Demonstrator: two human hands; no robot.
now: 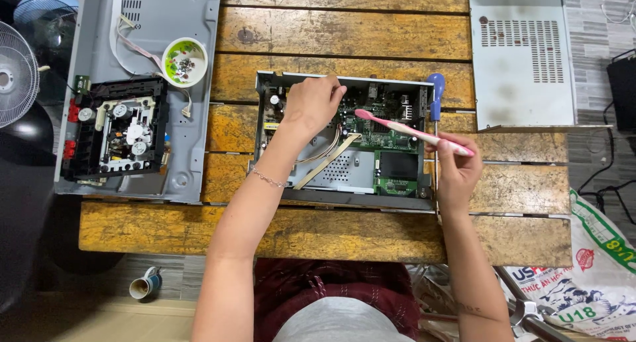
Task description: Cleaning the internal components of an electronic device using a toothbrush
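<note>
- The right hand (457, 166) grips a pink toothbrush (411, 128) by its handle end, fingers closed round it
- The bristle head points left and lies over the green circuit board (381, 120)
- The left hand (313, 103) rests fingers-down on the board's upper left, pressing rather than grasping anything
- The board sits in an open grey chassis (344, 176) on the wooden table (344, 34)
- A blue screwdriver (435, 97) lies just beside the chassis's right wall
- Well to the left: a second opened unit (142, 90) with a small green bowl (184, 61) on it
- A grey cover (520, 54) lies at top right
</note>
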